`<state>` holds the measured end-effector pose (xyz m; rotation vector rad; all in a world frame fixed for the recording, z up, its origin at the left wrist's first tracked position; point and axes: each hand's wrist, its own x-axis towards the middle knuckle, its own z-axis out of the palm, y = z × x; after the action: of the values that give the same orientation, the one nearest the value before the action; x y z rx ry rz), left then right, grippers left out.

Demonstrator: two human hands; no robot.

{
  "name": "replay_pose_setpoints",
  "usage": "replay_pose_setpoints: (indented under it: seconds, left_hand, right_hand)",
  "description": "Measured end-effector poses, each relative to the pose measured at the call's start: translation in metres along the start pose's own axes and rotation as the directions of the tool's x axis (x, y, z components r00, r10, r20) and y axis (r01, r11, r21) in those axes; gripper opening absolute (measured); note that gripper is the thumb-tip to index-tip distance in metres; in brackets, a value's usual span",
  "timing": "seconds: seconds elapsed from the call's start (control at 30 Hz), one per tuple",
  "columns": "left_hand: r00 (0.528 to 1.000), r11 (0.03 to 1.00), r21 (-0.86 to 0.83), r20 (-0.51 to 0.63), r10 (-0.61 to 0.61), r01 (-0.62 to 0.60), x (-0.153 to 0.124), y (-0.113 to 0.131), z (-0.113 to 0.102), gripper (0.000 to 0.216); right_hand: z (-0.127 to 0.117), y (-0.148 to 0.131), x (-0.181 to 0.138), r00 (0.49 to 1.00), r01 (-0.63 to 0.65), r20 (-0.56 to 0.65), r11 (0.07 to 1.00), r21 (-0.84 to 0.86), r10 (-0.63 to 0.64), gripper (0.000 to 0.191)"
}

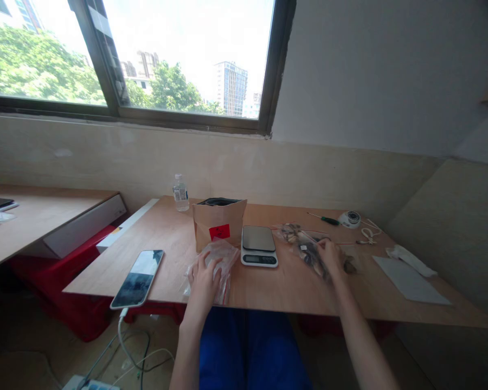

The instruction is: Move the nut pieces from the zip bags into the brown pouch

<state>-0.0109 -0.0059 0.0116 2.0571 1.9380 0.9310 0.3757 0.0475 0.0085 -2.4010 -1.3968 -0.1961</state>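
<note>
My left hand [204,279] lies flat, fingers spread, on a stack of empty clear zip bags [222,254] near the table's front edge. My right hand [332,255] rests on a filled clear bag of brown pieces [308,251], fingers curled on its near end. Between the hands stands a small digital scale [259,246] with nothing on its steel plate. Behind the zip bags stands an open brown paper pouch [218,223] with a red label.
A phone [139,277] on a cable lies at the wooden table's [293,287] front left. A water bottle [180,193] stands at the back. A screwdriver [323,218], a tape roll [351,219], a grey sheet [409,280] and white cloth [409,258] lie right.
</note>
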Motion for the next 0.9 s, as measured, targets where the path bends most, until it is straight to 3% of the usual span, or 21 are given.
replay_pose_setpoints:
  seconds: [0.17,0.27,0.4,0.53,0.63,0.73,0.9]
  left_hand:
    - [0.973,0.990,0.115,0.204,-0.105,0.083,-0.006,-0.002,0.028,0.036]
    - [0.962,0.979,0.107,0.193,-0.192,0.174,-0.004,0.004,0.047,0.043]
    - [0.952,0.953,-0.090,0.134,-0.274,0.288,0.003,0.022,0.059,0.047]
    - [0.973,0.870,-0.457,-0.032,-0.227,0.188,-0.002,0.048,0.037,0.035]
    - [0.987,0.632,-0.759,0.110,-0.114,0.158,-0.012,0.070,0.009,0.044]
    - [0.982,0.493,-0.850,0.180,-0.066,0.188,-0.017,0.084,-0.011,0.045]
    - [0.992,0.470,-0.874,0.098,-0.081,0.124,-0.013,0.078,-0.018,0.031]
  right_hand:
    - [-0.024,-0.005,-0.014,0.998,0.056,-0.045,0.963,0.263,-0.046,0.018]
    - [-0.049,-0.026,-0.037,0.994,0.078,-0.104,0.891,0.448,-0.035,0.021]
    - [-0.081,-0.072,-0.083,0.987,0.114,-0.163,0.749,0.653,-0.008,0.029]
    - [-0.092,-0.120,-0.128,0.995,0.097,-0.094,0.589,0.802,-0.036,0.028]
    - [-0.092,-0.149,-0.155,0.991,0.106,-0.055,0.481,0.870,-0.118,0.023]
    - [-0.094,-0.168,-0.173,0.967,0.102,-0.003,0.376,0.921,-0.256,0.020]
    - [-0.098,-0.179,-0.183,0.916,0.209,-0.055,0.356,0.911,-0.398,0.022]
